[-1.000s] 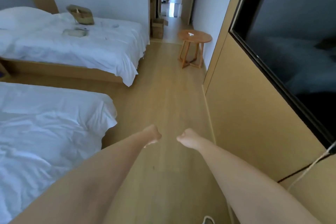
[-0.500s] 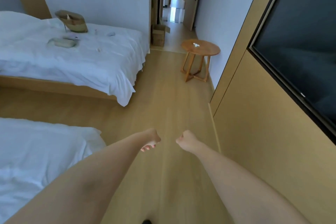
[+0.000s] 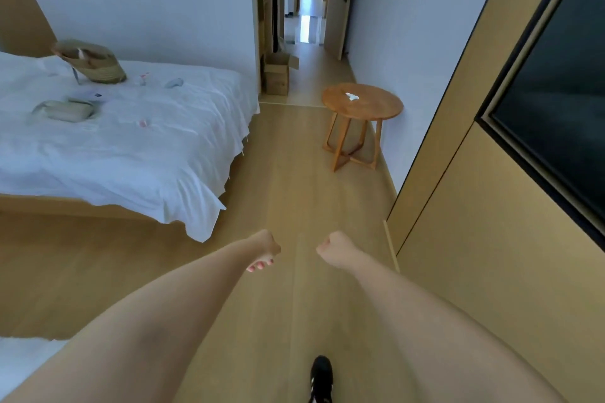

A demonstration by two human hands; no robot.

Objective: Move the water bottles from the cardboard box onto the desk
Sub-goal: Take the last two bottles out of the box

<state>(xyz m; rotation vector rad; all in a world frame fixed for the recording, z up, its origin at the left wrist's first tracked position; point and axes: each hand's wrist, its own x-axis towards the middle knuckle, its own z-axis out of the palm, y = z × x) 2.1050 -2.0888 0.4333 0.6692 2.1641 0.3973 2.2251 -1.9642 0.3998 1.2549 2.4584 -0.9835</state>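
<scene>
Nearest, we see a black shoe (image 3: pixel 321 378) on pale wood-plank floor (image 3: pixel 294 180). Our bare left hand (image 3: pixel 263 247) and right hand (image 3: pixel 334 247) curl into empty fists. Beyond stand a white-sheeted bed (image 3: pixel 137 154) and round wooden side table (image 3: pixel 361 104); the open brown cardboard box (image 3: pixel 277 73) sits at the doorway.

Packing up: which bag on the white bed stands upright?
The tan woven straw bag near the wall stands upright; the pale flat pouch nearer the camera lies flat.
</scene>
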